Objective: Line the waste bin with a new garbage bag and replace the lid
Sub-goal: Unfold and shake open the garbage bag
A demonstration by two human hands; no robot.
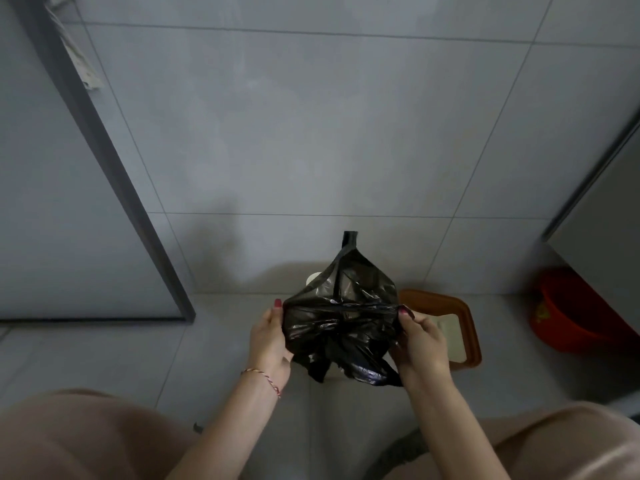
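Note:
A crumpled black garbage bag hangs stretched between both hands, one handle loop sticking up at its far side. My left hand grips the bag's left edge. My right hand pinches its right edge. Behind the bag only a small pale sliver of the waste bin shows; the bag hides the remainder. An orange-rimmed lid with a cream centre lies flat on the floor, just right of my right hand.
A red bucket stands at the right by a white cabinet. A grey door frame runs down the left. Tiled wall lies ahead, and my knees fill the bottom corners.

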